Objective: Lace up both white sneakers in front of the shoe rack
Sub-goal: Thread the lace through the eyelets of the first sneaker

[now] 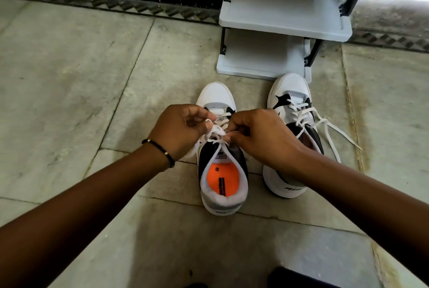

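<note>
At the centre of the frame both hands worked over the left sneaker. The left hand and right hand each pinched its white lace with curled fingers. The right sneaker stood beside it, laces trailing, below the grey shoe rack.

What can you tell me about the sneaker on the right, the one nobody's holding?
The right sneaker is white with black and grey panels, looks like smooth leather or synthetic, and stands upright on the stone floor, toe close to the base of the grey shoe rack. Its white laces are threaded through the eyelets but untied, the loose ends trailing onto the floor to its right. Black lettering marks the heel. The right forearm crosses over its rear part; whether it touches cannot be told.
</note>
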